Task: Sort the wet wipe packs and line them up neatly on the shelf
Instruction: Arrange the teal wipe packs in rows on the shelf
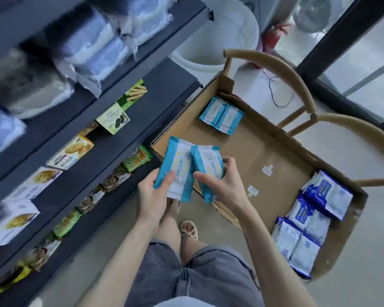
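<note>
Left hand has its thumb and fingers curled round one light blue pack. Right hand grips a second light blue pack the same way. The two packs touch side by side, above the corner of the cardboard box next to the shelf. Two more light blue packs lie in the far corner of the box. Dark blue packs lie in a row along its right edge. Snack boxes sit on the shelf.
</note>
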Demonstrator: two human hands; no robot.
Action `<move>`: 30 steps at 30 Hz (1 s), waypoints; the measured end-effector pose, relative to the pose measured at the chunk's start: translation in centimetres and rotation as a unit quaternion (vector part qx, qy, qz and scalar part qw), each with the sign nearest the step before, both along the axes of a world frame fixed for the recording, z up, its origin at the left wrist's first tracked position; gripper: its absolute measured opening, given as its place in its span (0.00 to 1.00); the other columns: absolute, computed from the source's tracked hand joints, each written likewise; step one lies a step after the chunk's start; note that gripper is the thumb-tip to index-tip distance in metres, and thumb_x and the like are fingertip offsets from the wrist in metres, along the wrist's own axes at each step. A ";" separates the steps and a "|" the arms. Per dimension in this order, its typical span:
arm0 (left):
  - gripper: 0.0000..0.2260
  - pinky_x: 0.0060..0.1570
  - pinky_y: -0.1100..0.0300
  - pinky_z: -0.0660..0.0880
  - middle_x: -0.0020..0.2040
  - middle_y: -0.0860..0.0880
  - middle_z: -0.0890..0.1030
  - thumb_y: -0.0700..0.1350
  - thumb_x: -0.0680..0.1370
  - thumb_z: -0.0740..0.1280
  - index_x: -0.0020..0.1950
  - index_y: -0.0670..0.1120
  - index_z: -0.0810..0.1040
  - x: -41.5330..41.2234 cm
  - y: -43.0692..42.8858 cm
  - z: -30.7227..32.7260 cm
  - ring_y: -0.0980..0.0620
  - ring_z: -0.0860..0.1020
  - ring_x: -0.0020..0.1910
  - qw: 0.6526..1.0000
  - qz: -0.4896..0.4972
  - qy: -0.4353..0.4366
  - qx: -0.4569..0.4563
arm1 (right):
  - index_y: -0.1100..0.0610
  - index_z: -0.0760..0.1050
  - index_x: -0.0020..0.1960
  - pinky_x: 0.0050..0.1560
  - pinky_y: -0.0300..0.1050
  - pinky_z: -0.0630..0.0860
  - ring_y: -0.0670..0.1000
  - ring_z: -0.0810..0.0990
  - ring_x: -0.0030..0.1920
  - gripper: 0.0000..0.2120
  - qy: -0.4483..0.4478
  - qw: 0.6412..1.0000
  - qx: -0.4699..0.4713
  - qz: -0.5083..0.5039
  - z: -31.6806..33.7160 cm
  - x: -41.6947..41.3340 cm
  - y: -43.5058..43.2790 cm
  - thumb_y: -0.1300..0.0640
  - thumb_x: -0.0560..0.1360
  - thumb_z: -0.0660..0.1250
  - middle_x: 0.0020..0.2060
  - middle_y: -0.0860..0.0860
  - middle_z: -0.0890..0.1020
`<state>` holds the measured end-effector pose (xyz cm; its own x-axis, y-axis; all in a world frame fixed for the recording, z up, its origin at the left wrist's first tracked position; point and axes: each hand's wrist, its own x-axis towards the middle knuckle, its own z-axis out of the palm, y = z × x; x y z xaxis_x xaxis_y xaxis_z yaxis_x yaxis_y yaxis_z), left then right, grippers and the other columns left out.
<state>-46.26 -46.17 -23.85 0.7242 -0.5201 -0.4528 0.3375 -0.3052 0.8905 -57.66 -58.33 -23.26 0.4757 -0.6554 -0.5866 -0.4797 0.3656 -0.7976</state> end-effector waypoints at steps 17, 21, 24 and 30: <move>0.07 0.33 0.61 0.65 0.34 0.48 0.77 0.43 0.73 0.73 0.39 0.41 0.78 11.0 20.7 19.0 0.57 0.69 0.33 0.898 0.279 -0.341 -0.003 | 0.61 0.74 0.53 0.41 0.40 0.79 0.48 0.84 0.44 0.17 -0.285 0.916 -0.136 0.247 17.3 16.9 11.5 0.68 0.67 0.75 0.47 0.55 0.84; 0.06 0.31 0.63 0.64 0.31 0.51 0.77 0.40 0.72 0.73 0.38 0.40 0.79 14.8 27.0 22.1 0.58 0.69 0.31 0.876 0.292 -0.382 0.031 | 0.60 0.74 0.48 0.39 0.41 0.80 0.49 0.85 0.42 0.15 -0.312 0.892 -0.161 0.284 20.0 21.9 16.8 0.66 0.66 0.77 0.45 0.53 0.85; 0.03 0.30 0.69 0.65 0.31 0.58 0.78 0.41 0.74 0.71 0.40 0.44 0.80 18.0 31.5 24.1 0.61 0.71 0.30 0.866 0.263 -0.419 0.073 | 0.56 0.76 0.46 0.39 0.42 0.80 0.48 0.84 0.40 0.12 -0.325 0.872 -0.194 0.311 21.5 25.5 20.7 0.64 0.68 0.76 0.44 0.51 0.85; 0.09 0.33 0.75 0.66 0.46 0.49 0.80 0.43 0.76 0.69 0.54 0.41 0.82 25.4 37.9 27.3 0.55 0.75 0.39 0.854 0.209 -0.448 0.160 | 0.53 0.77 0.45 0.41 0.46 0.81 0.49 0.84 0.42 0.09 -0.330 0.855 -0.239 0.321 23.5 32.2 27.0 0.64 0.70 0.74 0.44 0.50 0.85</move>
<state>-20.88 -8.25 3.48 0.9466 -0.0853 0.3109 -0.2978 -0.6011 0.7416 -25.42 -31.32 0.25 0.9512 -0.2250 0.2110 0.1538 -0.2468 -0.9568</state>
